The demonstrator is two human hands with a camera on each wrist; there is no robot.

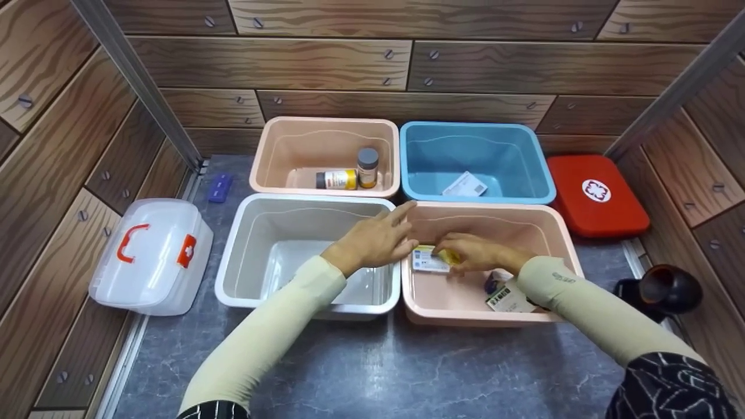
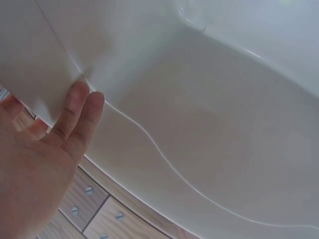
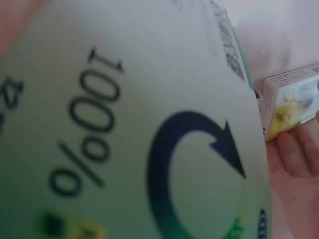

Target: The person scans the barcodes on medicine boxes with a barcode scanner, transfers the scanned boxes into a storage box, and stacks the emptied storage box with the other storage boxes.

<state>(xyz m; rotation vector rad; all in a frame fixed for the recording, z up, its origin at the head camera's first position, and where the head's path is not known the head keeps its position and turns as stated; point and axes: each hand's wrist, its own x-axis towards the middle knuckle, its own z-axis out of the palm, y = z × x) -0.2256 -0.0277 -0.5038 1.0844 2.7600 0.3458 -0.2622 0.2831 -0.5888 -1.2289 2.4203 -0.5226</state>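
Note:
My right hand (image 1: pixel 478 253) reaches down into the near peach bin (image 1: pixel 465 315). Its fingers are bent over a small yellow-and-white carton (image 1: pixel 426 261) at the bin's left side. In the right wrist view, fingertips lie along the yellow edge of that carton (image 3: pixel 291 102). Over the right part of the grey-white bin (image 1: pixel 256 291), my left hand (image 1: pixel 372 240) hangs with its fingers extended and holds nothing. The left wrist view has those fingers in front of the bin's inner wall. Beneath my right wrist lies a printed white-and-green pack (image 1: pixel 511 298), which fills much of the right wrist view.
Two bottles (image 1: pixel 368 167) are in the far peach bin (image 1: pixel 279 151), one upright and one lying. A white box (image 1: pixel 465 185) lies in the blue bin (image 1: pixel 419 157). A clear lidded case (image 1: pixel 154 256) and purple pillbox (image 1: pixel 220 188) are left; a red case (image 1: pixel 599 203) is right.

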